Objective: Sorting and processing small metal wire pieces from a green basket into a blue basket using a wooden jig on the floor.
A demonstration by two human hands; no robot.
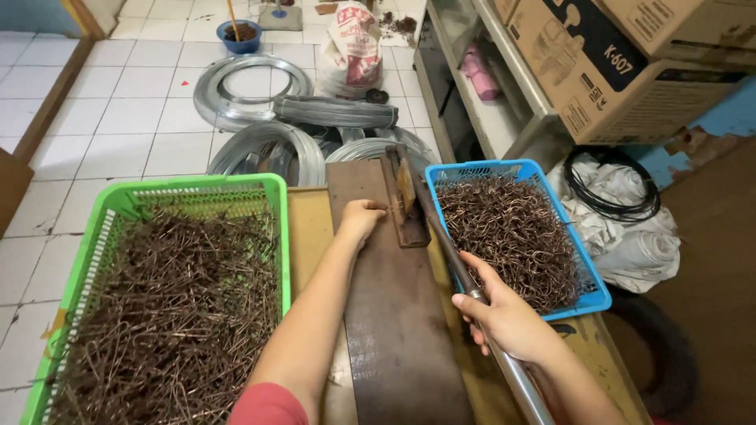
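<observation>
Head view: left hand (361, 218) pinches wire (391, 206) at jig (403, 206); right hand (504, 319) grips lever (472, 295).

The floor (118, 118) is tiled in white, a bit grubby, with coils of grey wire (252, 90) piled on it beside a printed sack (352, 47). A blue bowl (240, 35) is parked further back. On the right, metal shelving (504, 102) is loaded with cardboard boxes (622, 71). Even daylight is seen throughout, and a blue wall (728, 114) is glimpsed behind.
</observation>
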